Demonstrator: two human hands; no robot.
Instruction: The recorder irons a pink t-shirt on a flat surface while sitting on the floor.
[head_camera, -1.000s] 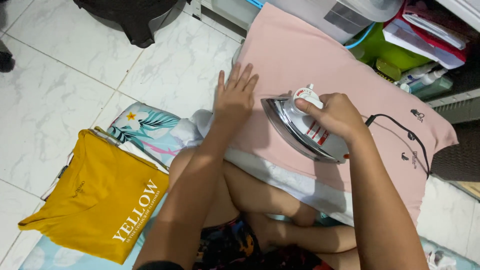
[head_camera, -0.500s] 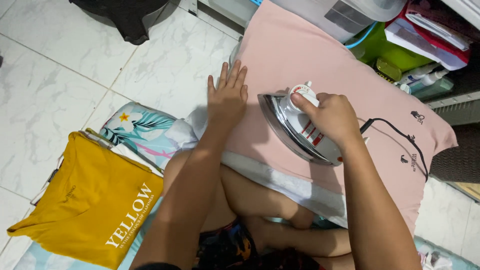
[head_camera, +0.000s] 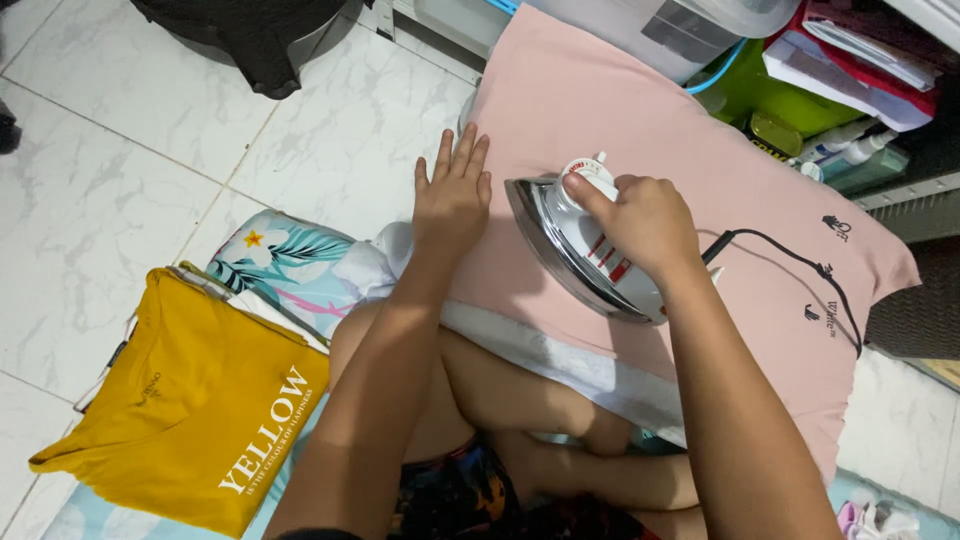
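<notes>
Gripping the handle of a white-and-chrome iron (head_camera: 582, 248), the right hand (head_camera: 643, 222) held it sole-down on a pink shirt (head_camera: 640, 110) spread over a white padded cloth (head_camera: 560, 362). Just left of the iron, the left hand (head_camera: 452, 200) lay flat and open-fingered on the shirt, while a folded yellow shirt (head_camera: 195, 400) sat well apart on the floor.

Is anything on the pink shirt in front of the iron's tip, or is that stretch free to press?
Nothing visible lies ahead of the iron, gripped by the right hand. Its tip points toward the pink shirt's near-left edge. The left hand lies flat on the cloth just beside that tip, apart from it; the black cord trails behind.
</notes>
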